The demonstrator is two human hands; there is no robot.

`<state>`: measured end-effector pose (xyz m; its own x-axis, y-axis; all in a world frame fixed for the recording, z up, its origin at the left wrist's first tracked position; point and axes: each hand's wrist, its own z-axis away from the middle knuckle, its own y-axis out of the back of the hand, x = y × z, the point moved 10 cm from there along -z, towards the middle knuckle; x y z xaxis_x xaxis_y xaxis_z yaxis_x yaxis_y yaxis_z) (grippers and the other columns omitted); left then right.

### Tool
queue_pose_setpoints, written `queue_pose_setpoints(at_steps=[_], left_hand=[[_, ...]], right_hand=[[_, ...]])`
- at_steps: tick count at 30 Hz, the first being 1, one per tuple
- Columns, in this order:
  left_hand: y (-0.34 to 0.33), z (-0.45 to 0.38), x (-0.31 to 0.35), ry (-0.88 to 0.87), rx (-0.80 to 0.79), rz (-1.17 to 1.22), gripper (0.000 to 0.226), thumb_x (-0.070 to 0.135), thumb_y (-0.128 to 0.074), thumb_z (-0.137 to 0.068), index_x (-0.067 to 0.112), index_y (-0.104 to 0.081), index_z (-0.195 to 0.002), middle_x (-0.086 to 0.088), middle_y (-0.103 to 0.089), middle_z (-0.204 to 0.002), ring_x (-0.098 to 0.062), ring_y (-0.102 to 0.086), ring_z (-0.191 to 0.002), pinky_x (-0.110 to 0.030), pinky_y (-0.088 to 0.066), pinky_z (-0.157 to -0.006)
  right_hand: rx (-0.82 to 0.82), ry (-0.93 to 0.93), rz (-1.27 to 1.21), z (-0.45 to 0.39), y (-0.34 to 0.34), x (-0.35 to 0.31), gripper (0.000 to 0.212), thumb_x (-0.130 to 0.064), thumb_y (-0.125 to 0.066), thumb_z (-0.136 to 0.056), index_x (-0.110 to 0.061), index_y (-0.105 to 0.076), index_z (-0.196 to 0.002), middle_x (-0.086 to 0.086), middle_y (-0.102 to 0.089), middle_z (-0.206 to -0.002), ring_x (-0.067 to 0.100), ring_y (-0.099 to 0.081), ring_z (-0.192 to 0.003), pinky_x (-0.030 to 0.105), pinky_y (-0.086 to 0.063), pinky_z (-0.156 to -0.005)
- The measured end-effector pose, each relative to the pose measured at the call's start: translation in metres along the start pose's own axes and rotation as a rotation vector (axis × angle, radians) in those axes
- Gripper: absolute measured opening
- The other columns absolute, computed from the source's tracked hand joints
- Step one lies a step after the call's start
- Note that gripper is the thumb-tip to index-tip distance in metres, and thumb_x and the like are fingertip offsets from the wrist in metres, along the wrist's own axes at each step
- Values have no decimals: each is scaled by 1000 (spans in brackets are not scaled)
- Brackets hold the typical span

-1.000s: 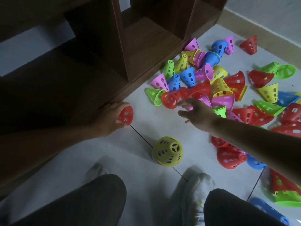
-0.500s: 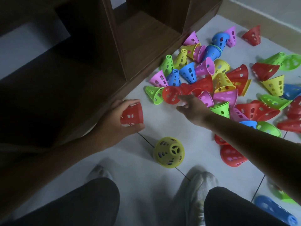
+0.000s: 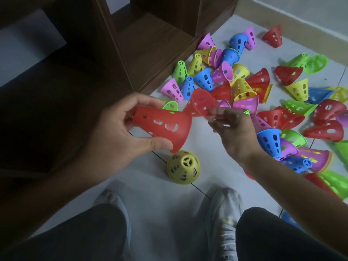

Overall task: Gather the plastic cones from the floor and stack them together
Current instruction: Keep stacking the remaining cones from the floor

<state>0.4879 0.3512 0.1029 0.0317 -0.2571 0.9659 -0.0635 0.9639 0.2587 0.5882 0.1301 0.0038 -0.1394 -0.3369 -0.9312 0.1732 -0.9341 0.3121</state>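
Two hands (image 3: pixel 113 132) each hold one red cone (image 3: pixel 163 125); dozens of cones (image 3: pixel 244 87) cover the floor.

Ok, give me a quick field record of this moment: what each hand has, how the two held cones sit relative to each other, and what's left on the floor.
left hand: grips a red cone on its side, wide end toward the right hand
right hand: pinches the rim of a second red cone
held cones: close, not nested yet
yellow cone: upright on the floor, near the shoes, apart from the pile
pile: many loose cones, mixed colours, scattered on the floor
stack status: no red stack formed yet
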Motion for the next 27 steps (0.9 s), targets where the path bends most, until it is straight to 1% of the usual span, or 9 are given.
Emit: queue_pose_setpoints(at_steps=[4, 6, 8, 10, 12, 17, 19, 24, 27], left_hand=[[-12, 9, 8, -31, -58, 19, 71, 37, -94, -51, 27, -65, -115, 11, -72, -114, -13, -70, -108, -26, -59, -86], [-20, 14, 3, -30, -93, -45, 70, 42, -91, -53, 30, -66, -118, 7, -70, -119, -17, -68, -113, -34, -60, -89], [-29, 18, -6, -33, -128, -137, 70, 47, -91, -56, 35, -65, -120, 5, -69, -121, -21, -68, -114, -44, -59, -91], [-36, 21, -15, -40, -146, -206, 69, 48, -90, -58, 36, -65, -121, 7, -70, -119, -21, -68, -110, -48, -56, -93], [-41, 25, -21, -47, -155, -311, 66, 49, -87, -59, 40, -64, -119, 10, -68, -114, -16, -66, -103, -44, -55, -92], [-52, 30, -32, -38, -169, -476, 59, 36, -93, -63, 49, -65, -113, 17, -53, -112, 1, -55, -106, -7, -42, -90], [-55, 29, -38, -31, -171, -488, 57, 28, -92, -66, 50, -64, -110, 17, -51, -112, 6, -51, -109, 0, -37, -86], [-54, 29, -46, -25, -193, -482, 55, 35, -92, -68, 52, -63, -111, 20, -52, -111, 8, -51, -107, -1, -39, -82], [-45, 30, -61, -5, -219, -473, 57, 46, -90, -66, 46, -65, -117, 23, -57, -111, 2, -56, -107, -16, -47, -85]], right_hand=[[70, -32, -167, 20, 20, 1, 17, 5, -65, -91, -8, -72, -99, 7, -72, -87, 8, -61, -73, 18, -52, -69], [78, -36, -198, 29, 27, 1, 15, 2, -66, -91, -11, -71, -96, 4, -70, -81, 10, -62, -72, 21, -54, -68], [93, -41, -222, 37, 33, 2, 10, -4, -68, -91, -10, -71, -98, 7, -70, -83, 12, -64, -72, 20, -53, -66], [127, -51, -236, 44, 41, 4, 9, -9, -68, -92, -8, -70, -101, 7, -71, -85, 9, -66, -70, 18, -51, -62], [148, -50, -252, 49, 46, 5, 11, -13, -65, -95, -5, -68, -102, 7, -72, -86, 8, -67, -70, 18, -51, -62], [136, -71, -322, 60, 50, 7, 27, -22, -57, -101, 4, -63, -104, 15, -73, -97, 14, -66, -75, 23, -51, -64], [100, -74, -352, 63, 48, 4, 26, -23, -54, -102, 2, -62, -103, 14, -73, -95, 16, -66, -76, 27, -51, -66], [-43, -67, -452, 73, 35, -11, 19, -24, -50, -102, -10, -59, -92, 10, -73, -87, 20, -66, -78, 30, -51, -71], [-127, -65, -502, 82, 25, -21, 25, -27, -49, -98, -4, -58, -95, 10, -72, -84, 19, -66, -76, 30, -53, -73]])
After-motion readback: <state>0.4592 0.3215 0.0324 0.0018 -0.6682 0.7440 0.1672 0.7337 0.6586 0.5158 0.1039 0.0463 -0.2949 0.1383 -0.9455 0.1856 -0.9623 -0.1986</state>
